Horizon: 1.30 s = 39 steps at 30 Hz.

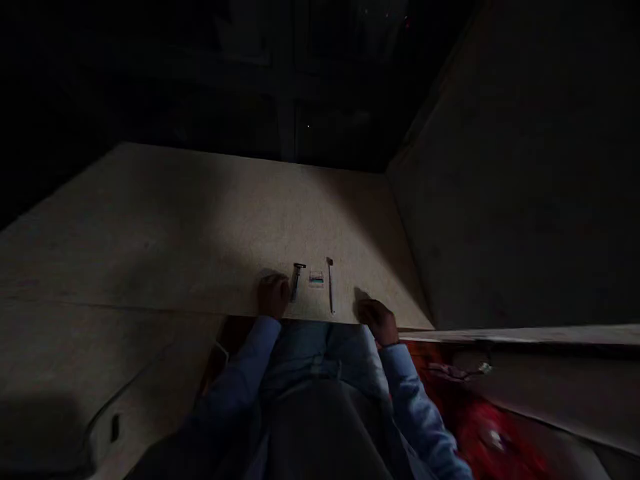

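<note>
Razor-like tool: details lost in dim light; dark crosswise head, slim handle. Lies on counter just beside left hand. Small packet, blue stripe, contents unclear. Thin dark-tipped rod nearest right hand. Both hands curled; can't tell if closed.

The one view looks forward and steeply down from the wearer's head, wide, torso nearest at the bottom edge, left hand and right hand small below centre, the table stretching away beyond them
</note>
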Tool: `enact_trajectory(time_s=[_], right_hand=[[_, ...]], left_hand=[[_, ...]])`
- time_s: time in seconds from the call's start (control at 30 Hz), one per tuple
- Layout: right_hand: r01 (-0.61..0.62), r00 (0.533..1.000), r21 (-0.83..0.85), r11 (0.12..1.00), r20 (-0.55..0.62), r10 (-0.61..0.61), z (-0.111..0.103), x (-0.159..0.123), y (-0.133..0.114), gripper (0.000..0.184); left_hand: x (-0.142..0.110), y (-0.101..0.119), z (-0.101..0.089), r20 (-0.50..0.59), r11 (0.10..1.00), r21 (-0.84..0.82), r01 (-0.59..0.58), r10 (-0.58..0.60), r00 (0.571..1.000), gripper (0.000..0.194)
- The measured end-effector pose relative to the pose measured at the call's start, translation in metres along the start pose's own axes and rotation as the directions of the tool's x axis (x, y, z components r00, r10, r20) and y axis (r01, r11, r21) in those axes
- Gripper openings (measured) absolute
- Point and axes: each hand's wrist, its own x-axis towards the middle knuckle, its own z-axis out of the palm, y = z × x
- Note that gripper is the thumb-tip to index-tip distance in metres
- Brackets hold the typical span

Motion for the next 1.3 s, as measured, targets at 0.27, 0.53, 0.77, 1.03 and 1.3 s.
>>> enact_trajectory(time_s=[0.27,0.53,0.77,1.03,1.3], right_hand=[[-0.068,0.978,-0.133,0.989,-0.206,0.039,0.029,-0.006,-0.015,0.028],[-0.012,0.947,-0.256,0.967,-0.312,-0.071,0.038,-0.010,-0.011,0.022],[0.057,0.915,-0.311,0.949,-0.363,-0.174,0.040,-0.010,-0.009,0.026],[0.119,0.892,-0.336,0.934,-0.377,-0.249,0.038,-0.010,-0.007,0.038],[0.116,0.894,-0.350,0.930,-0.370,-0.251,0.037,-0.010,-0.008,0.038]], left_hand=[[-0.003,-0.001,0.001,-0.043,1.000,0.003,0.001,-0.001,0.999,0.021],[-0.007,-0.005,0.002,-0.121,0.999,-0.030,-0.019,0.016,0.993,0.020],[-0.017,-0.006,0.000,-0.179,0.999,-0.032,-0.029,0.023,0.984,0.021],[-0.018,-0.005,0.001,-0.159,1.000,-0.013,-0.025,0.022,0.987,0.019],[-0.017,-0.003,0.000,-0.142,1.000,-0.014,-0.021,0.019,0.990,0.019]])
